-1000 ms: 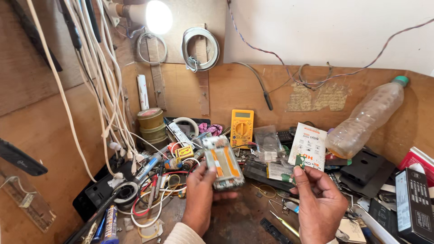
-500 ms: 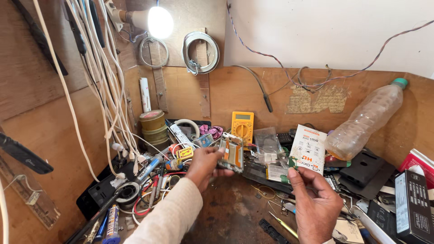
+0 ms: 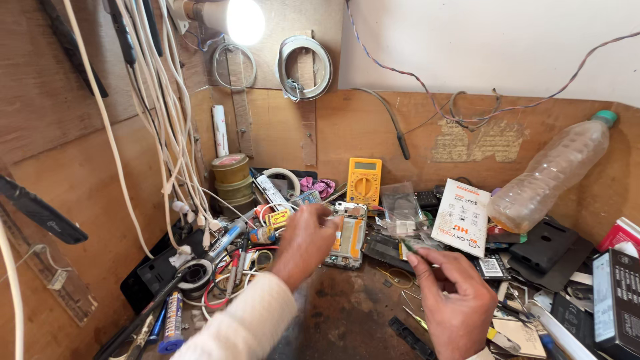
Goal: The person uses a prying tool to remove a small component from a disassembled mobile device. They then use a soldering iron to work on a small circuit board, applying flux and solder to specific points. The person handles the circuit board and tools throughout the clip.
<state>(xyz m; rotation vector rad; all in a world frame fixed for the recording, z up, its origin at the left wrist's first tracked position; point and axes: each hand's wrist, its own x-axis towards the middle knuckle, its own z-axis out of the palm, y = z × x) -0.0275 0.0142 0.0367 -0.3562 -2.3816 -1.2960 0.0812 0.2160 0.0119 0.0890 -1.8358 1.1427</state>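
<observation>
My left hand (image 3: 303,241) reaches forward over the bench, its fingertips closed on the left edge of an opened phone (image 3: 349,235). The phone shows orange and metal insides and rests low on the clutter in front of a yellow multimeter (image 3: 364,180). Nearer to me, my right hand (image 3: 455,297) is raised. Its thumb and forefinger pinch a tiny dark part (image 3: 407,245), too small to identify. A white printed packet (image 3: 461,217) leans just beyond that hand, apart from it.
A tilted clear plastic bottle (image 3: 550,177) lies at the right, above black boxes (image 3: 617,300). Tape rolls (image 3: 231,177), hanging white cables (image 3: 170,127), coloured wires and a blue tube (image 3: 172,323) crowd the left. A lit bulb (image 3: 245,20) is overhead. Yellow tweezers (image 3: 419,321) lie near me.
My left hand carried the opened phone from in front of me away and down onto the clutter near the multimeter. My right hand stayed low, fingers still pinched.
</observation>
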